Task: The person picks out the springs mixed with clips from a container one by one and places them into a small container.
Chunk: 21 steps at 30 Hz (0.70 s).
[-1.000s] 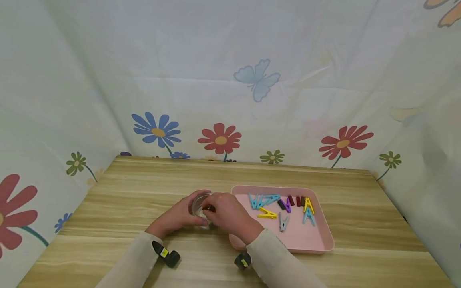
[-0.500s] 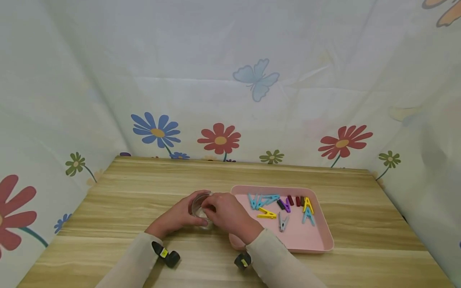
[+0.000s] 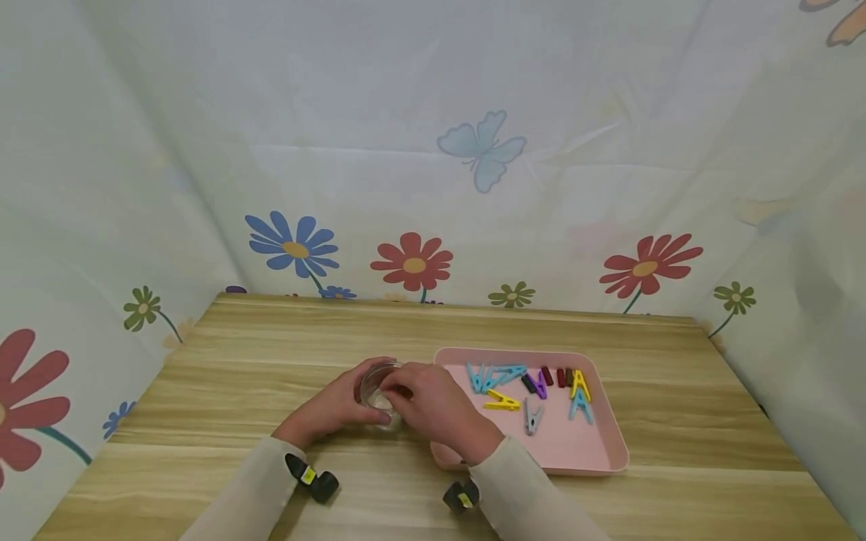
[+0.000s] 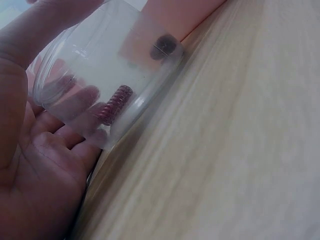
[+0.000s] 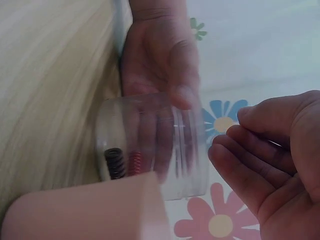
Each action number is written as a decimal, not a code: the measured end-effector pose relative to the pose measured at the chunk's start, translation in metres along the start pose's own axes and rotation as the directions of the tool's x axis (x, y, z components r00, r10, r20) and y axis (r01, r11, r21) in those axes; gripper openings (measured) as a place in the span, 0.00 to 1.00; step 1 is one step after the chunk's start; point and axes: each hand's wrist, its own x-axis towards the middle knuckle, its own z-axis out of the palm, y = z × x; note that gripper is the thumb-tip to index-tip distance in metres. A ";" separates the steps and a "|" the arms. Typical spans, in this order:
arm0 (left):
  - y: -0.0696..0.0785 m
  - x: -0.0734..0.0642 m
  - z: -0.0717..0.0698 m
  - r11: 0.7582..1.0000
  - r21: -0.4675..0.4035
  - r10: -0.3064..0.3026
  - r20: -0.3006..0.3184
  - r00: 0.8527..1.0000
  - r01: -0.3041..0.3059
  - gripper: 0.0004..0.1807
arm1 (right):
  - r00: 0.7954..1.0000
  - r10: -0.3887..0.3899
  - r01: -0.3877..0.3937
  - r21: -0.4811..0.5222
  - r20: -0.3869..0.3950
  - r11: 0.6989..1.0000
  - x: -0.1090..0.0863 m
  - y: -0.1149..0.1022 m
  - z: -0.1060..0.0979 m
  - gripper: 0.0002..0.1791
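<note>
My left hand [image 3: 331, 406] grips a clear plastic jar [image 3: 373, 392], its thumb and fingers curled round the wall. Inside the jar lie a red spring [image 4: 116, 105] and a black spring [image 5: 115, 163]. Over the jar's mouth is my right hand [image 3: 436, 406]. In the right wrist view that hand [image 5: 280, 155] has loosely bent fingers and thumb with nothing visible between them, just outside the rim. To the right, a pink tray [image 3: 558, 454] holds several blue, yellow, purple and grey clothespins [image 3: 503, 401], plus several dark red and black springs [image 3: 546, 376].
The tray's left edge lies under my right forearm, close beside the jar. A wooden table [image 3: 304, 323] carries everything. Behind it hangs a pale curtain [image 3: 352, 188] printed with flowers and a butterfly.
One second ago a small dark red thing showed between my right fingertips at the jar's mouth; it is gone from them now. The left hand and jar have stayed in place.
</note>
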 end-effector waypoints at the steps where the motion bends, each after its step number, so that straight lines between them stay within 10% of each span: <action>1: 0.000 0.000 0.000 1.000 -0.003 -0.002 0.001 1.000 0.002 0.48 | 1.000 0.000 0.000 0.011 -0.014 1.000 -0.001 0.000 -0.001 0.08; 21: -0.001 0.001 0.001 1.000 0.000 0.014 -0.006 1.000 -0.014 0.45 | 0.991 0.032 -0.016 0.116 -0.131 0.993 -0.012 0.010 -0.024 0.10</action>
